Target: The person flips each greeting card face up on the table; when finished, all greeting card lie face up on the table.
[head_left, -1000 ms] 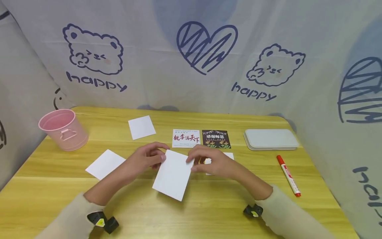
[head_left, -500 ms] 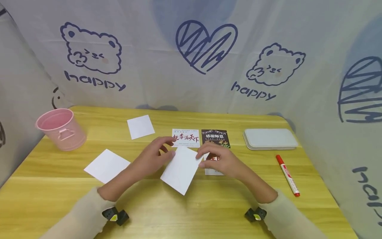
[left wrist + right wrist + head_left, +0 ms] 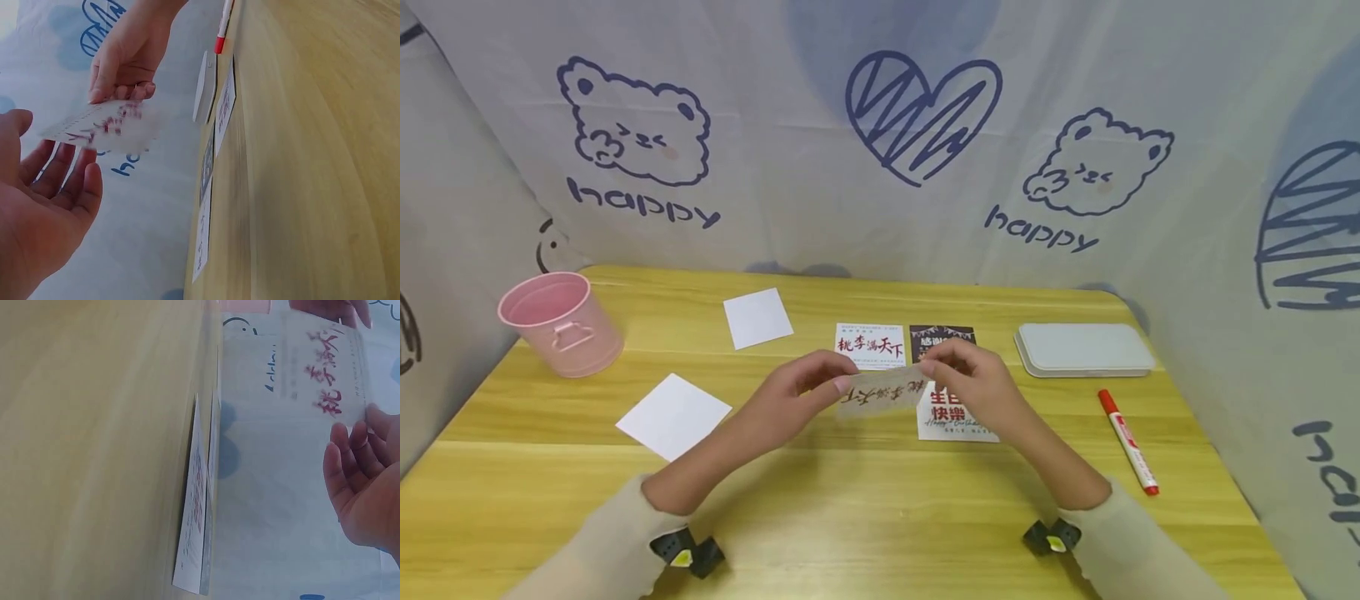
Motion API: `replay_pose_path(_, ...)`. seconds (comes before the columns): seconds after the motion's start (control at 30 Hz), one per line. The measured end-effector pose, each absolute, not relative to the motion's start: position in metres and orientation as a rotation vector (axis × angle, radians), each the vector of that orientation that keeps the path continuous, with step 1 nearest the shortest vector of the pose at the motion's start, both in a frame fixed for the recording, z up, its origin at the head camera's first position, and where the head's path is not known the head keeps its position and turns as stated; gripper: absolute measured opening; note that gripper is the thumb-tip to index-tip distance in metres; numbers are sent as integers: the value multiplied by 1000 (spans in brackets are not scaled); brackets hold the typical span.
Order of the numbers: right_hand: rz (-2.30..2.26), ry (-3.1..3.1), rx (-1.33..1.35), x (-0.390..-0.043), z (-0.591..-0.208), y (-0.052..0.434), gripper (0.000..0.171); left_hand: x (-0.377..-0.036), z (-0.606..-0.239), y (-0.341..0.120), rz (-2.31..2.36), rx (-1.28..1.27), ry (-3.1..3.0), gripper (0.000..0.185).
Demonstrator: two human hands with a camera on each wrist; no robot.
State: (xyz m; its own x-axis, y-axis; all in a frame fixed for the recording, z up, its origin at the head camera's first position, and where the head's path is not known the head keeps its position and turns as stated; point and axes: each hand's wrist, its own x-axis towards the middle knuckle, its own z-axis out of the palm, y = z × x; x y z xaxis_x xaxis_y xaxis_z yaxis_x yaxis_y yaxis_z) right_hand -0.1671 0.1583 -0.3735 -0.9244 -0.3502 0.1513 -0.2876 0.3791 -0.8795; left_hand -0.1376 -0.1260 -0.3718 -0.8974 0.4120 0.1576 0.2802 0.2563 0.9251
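From the head view, you've got a small card with red lettering [image 3: 882, 394] up off the tabletop [image 3: 865, 517], held between both hands over the middle of it. Your left hand [image 3: 790, 400] pinches its left end, your right hand [image 3: 973, 385] pinches the right end, so each grip is closed on the card's edge. The card is tilted nearly flat toward the camera, and its print looks smeared there.

The right wrist view is where you can actually see the card's face: red characters on white [image 3: 322, 375], with your right fingers [image 3: 350, 462] at one edge and the other hand's fingertips [image 3: 331, 309] just peeking in at the top. The left wrist view shows the card [image 3: 103, 125] from the other side, blurry, your left palm [image 3: 44, 206] under it with fingers loosely spread, and the right hand [image 3: 125, 56] gripping it from above.

Only the head view gives you the layout: three printed cards lying just behind and under your hands, a white one with red text [image 3: 870, 346], a dark one [image 3: 942, 337], and one with red and black print [image 3: 955, 414]. Two blank white cards [image 3: 673, 415] [image 3: 757, 317] sit to the left, a pink bucket [image 3: 560, 323] at the far left, a pale flat box [image 3: 1084, 350] and a red marker [image 3: 1129, 452] to the right.
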Motion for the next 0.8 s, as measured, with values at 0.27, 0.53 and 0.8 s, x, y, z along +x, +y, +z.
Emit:
replay_pose_path(0.27, -1588, 2521, -618, -168, -373, 160, 15, -143, -376, -128, 1866, 611, 2316, 19)
replay_pose_path(0.53, -1325, 2555, -928, -158, -365, 151, 33, -146, -369, -116, 1761, 619, 2390, 27)
replay_pose_path(0.8, -1443, 2495, -873, -146, -362, 144, 37, -146, -365, -102, 1796, 677, 2266, 35)
